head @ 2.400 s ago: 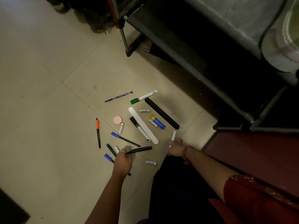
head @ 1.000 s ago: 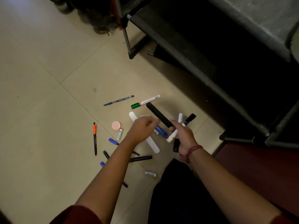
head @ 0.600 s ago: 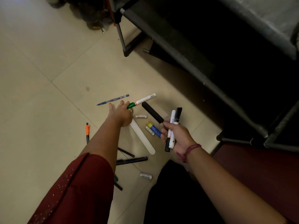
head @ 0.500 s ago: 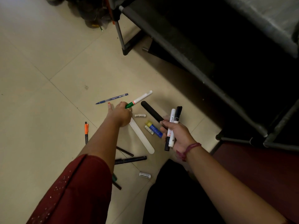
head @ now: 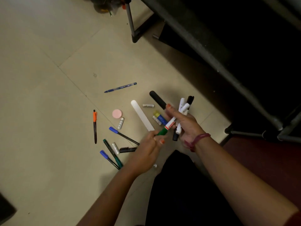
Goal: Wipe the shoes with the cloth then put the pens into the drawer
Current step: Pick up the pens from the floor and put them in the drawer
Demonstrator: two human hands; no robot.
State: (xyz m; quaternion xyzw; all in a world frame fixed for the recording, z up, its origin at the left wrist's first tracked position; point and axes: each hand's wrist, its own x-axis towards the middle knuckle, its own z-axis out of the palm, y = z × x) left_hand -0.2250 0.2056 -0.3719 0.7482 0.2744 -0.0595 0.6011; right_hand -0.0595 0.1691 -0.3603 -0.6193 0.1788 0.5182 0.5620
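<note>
On the dim tiled floor (head: 53, 121) your right hand (head: 187, 126) clutches a bundle of markers (head: 184, 106) while your left hand (head: 147, 152) pinches the green-capped marker (head: 167, 128) against it. Crowd that fist and one may slip. More pens, like the blue pen (head: 120, 87), lie scattered near batteries (head: 120, 123); no drawer shows.

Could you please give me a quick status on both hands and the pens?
Left hand pinches green marker, passing it over. Right hand grips marker bundle. Several pens on floor, blue pen farthest. Nothing in the way.
</note>
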